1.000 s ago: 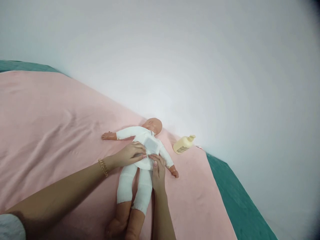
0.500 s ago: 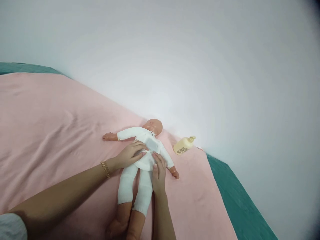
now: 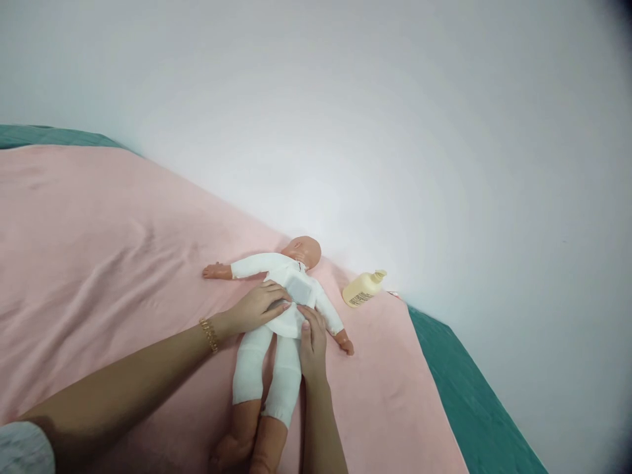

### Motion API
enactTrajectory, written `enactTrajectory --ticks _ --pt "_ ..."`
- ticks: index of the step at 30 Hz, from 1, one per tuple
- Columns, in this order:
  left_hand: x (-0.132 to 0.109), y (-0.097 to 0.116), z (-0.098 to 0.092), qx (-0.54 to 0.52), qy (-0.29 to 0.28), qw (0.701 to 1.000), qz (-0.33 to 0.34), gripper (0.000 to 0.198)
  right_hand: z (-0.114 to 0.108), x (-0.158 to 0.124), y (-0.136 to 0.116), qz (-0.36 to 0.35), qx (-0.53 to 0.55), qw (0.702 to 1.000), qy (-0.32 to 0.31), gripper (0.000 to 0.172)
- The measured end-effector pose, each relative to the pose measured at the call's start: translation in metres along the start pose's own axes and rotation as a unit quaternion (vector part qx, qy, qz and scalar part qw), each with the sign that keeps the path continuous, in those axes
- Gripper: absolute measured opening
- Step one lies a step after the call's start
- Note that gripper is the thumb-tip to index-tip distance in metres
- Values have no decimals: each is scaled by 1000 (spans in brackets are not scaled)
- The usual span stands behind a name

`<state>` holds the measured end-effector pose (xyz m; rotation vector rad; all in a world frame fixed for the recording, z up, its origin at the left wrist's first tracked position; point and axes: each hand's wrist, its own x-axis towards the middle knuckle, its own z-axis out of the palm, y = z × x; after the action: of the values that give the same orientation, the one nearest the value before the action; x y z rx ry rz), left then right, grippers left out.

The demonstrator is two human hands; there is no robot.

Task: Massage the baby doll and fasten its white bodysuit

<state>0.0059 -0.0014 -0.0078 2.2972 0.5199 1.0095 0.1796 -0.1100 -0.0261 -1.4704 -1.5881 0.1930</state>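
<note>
Doll in white clothes lies on its back on the pink blanket. Its bare head points to the far side near the wall, and its bare feet are at the near edge of our view. One of its arms stretches out to the left, and the other slants down to the right with its hand resting on the blanket. A pale square patch sits on its chest.

Our left hand comes in from the left and lies across the doll's belly. The fingers are loosely curved and spread flat on the cloth, not closed around anything. A gold bracelet circles that wrist.

Our right hand reaches up from the near side along the right of the doll's hip. Its thumb rests on the hem of the white top, just beside the left hand's fingertips. We cannot tell whether this hand pinches the cloth or only presses on it.

A cream bottle lies on its side on the blanket to the right of the doll's head, close to the wall and apart from both hands. A teal sheet shows beyond the blanket's right edge.
</note>
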Motion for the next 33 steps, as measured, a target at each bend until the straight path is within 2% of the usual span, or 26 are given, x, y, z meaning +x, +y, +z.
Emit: enactTrajectory --ticks 8,13,16,21,28,33 --pt "5 10 -7 -36 -6 999 -30 33 -1 7 -4 38 31 999 1 41" --pt "34 10 -16 -69 61 994 -62 43 -10 37 -17 72 95 992 45 49" --pt "54 1 -16 -71 68 994 -50 43 -10 64 -19 76 88 992 50 51" --pt "63 -11 -9 -42 30 998 -25 45 2 90 -7 111 66 991 40 55" --pt "57 -21 -5 31 -20 999 13 37 11 83 8 78 33 996 33 48" --pt "58 -24 -3 61 -20 998 9 34 12 82 6 93 24 995 18 44"
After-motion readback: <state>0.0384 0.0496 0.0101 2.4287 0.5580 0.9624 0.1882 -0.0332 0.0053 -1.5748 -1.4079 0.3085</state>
